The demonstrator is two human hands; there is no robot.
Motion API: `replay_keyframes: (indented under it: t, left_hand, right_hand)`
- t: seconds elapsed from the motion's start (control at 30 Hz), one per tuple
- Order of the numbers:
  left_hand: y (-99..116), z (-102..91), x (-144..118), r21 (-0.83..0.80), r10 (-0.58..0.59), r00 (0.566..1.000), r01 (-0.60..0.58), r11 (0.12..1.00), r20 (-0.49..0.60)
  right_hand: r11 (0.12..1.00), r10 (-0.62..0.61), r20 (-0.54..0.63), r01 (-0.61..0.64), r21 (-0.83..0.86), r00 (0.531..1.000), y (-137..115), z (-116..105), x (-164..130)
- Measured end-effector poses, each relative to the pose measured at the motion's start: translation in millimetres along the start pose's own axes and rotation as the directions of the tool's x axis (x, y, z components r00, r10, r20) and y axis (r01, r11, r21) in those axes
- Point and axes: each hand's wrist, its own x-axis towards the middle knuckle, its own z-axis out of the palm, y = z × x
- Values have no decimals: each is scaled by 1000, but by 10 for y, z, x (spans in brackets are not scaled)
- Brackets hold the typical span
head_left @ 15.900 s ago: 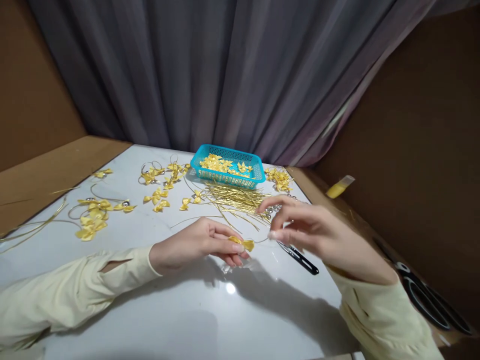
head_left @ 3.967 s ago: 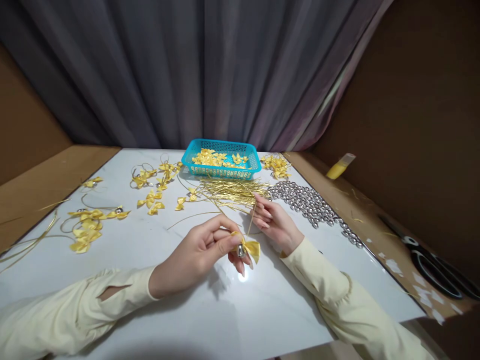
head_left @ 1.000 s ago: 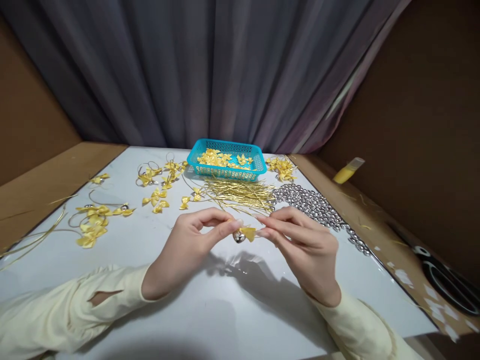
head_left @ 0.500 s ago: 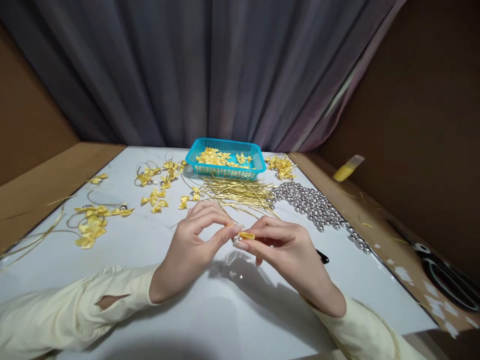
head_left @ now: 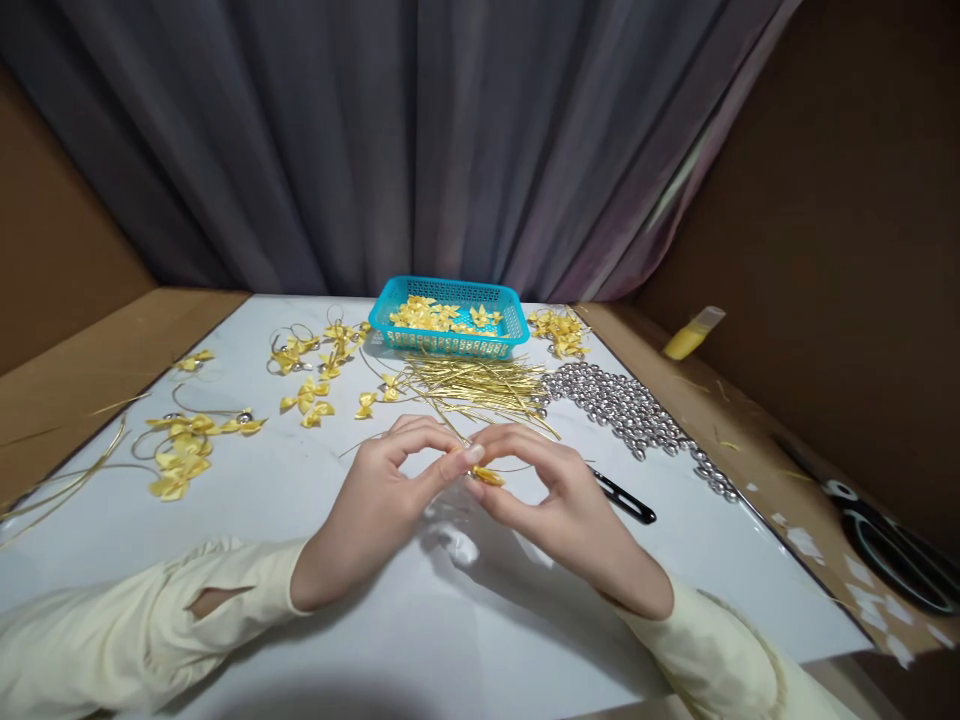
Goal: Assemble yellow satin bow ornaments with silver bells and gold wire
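Now: left hand [head_left: 375, 500] + right hand [head_left: 559, 500] both pinched shut on yellow bow [head_left: 486, 476], just above counter [head_left: 300, 640] centre. Keep pinch firm, twist gold wire [head_left: 442, 425] slow, w/o crushing loops.

Dim room, and the light came from above: it threw a soft glare spot on the white table [head_left: 465, 548] just below the hands, whose shadows fell toward the viewer. The curtain [head_left: 420, 140] stayed dark. Edges bowed and stretched, and the scissors [head_left: 896, 550] smeared out of focus.
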Motion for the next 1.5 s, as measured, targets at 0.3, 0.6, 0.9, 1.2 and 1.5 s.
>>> replay_keyframes:
  t: [0.3, 0.6, 0.9, 1.2, 1.5]
  left_hand:
    - [75, -177, 194, 249, 108, 939, -196, 949, 326]
    - [4, -148, 175, 305, 224, 824, -424, 853, 520]
    - [31, -130, 153, 248, 132, 860, -285, 926, 493]
    - [56, -188, 224, 225, 73, 844, -224, 948, 531]
    - [33, -147, 165, 178, 93, 858, -209, 962, 505]
  right_hand:
    - [968, 212, 310, -244, 67, 927, -2, -85, 32]
    - [969, 189, 360, -232, 80, 913, -25, -34, 39]
    - [872, 265, 528, -434, 227, 807, -19, -39, 14]
    - [836, 330, 427, -471, 283, 842, 16, -74, 36]
    - [824, 260, 463, -445, 351, 847, 31, -84, 25]
